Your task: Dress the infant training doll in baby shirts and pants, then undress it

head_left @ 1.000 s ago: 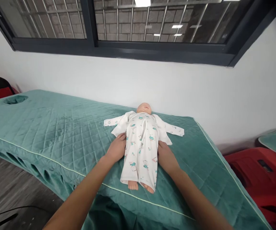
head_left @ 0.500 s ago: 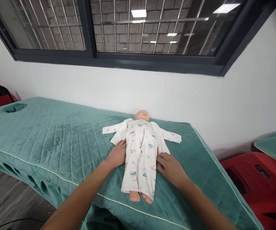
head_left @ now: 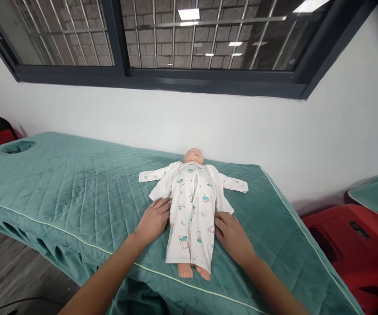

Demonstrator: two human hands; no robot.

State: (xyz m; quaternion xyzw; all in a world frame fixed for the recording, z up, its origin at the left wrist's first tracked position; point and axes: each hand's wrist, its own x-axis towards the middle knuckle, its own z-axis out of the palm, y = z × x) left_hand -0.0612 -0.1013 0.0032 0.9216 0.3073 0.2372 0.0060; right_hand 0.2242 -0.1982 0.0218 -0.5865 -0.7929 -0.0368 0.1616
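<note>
A baby doll [head_left: 193, 156] lies on its back on the green quilted bed cover, head toward the wall and bare feet toward me. It wears a white printed top [head_left: 234, 183] with the sleeves stretched out sideways, and white printed trousers [head_left: 190, 227] spread over its front and legs. My left hand [head_left: 152, 221] rests at the trousers' left side, fingers laid out near the top's lower edge. On the other side, my right hand [head_left: 234, 236] lies palm down, its slightly bent fingers touching the trousers' edge. Both hands look open; the undersides of the fingertips are hidden.
The green quilted cover [head_left: 86, 188] drapes over a bed with a face hole [head_left: 18, 147] at the far left. A white wall and a dark-framed window [head_left: 208, 81] stand behind. Red plastic furniture [head_left: 343, 249] is beside the bed's right end.
My left hand has slid slightly down and left along the trousers' side. My right hand's fingers have flattened a little. The doll lies as before.
</note>
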